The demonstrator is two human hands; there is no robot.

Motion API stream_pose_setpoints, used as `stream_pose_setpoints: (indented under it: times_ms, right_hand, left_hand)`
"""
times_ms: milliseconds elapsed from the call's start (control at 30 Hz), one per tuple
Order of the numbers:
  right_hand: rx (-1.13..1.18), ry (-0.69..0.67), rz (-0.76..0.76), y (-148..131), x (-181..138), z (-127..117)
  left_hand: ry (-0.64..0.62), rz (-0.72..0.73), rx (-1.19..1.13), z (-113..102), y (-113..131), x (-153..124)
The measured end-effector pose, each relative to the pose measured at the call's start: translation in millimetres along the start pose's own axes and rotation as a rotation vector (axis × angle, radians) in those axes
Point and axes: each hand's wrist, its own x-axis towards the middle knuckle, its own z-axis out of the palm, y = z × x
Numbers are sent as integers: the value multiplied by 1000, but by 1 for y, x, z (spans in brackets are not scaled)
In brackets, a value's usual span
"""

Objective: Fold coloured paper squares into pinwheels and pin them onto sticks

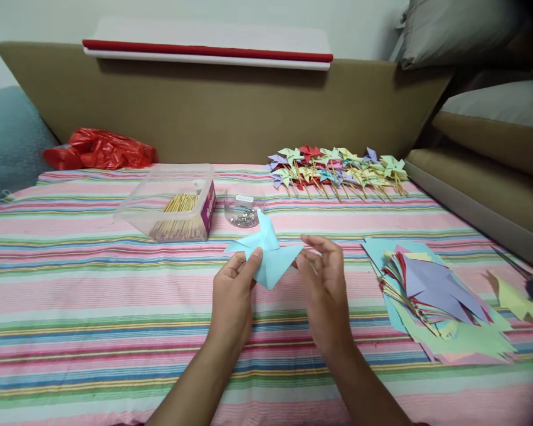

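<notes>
A blue pinwheel (273,263) is held above the striped cloth (115,319), in front of the round tub (229,207). It is pinched at its left side by the left hand (233,281), the thumb being pressed flat on the paper. The fingers of the right hand (326,290) are held half curled at the pinwheel's right tip; whether the tip is gripped cannot be told. Small metal pieces (244,219) and a little white box (244,201) are contained in the tub. To its left, sticks (180,216) are held in a clear box (137,204). To the right of the hands, cut paper (444,290) is piled. Farther back, stick-mounted pinwheels (333,168) are laid in a cluster, and a red bag (111,151) is seen crumpled at the left, before a brown panel (231,106).
</notes>
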Motion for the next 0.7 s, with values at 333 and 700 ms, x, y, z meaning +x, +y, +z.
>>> stream_pose_setpoints:
  times_ms: [333,700]
  right_hand:
    - [-667,-232,-596,-1,-3,-5]
    - [-456,-102,-274,-3,0,-8]
  left_hand:
    - [-8,12,29,-8,7,5]
    - [-46,25,173,-6,5,1]
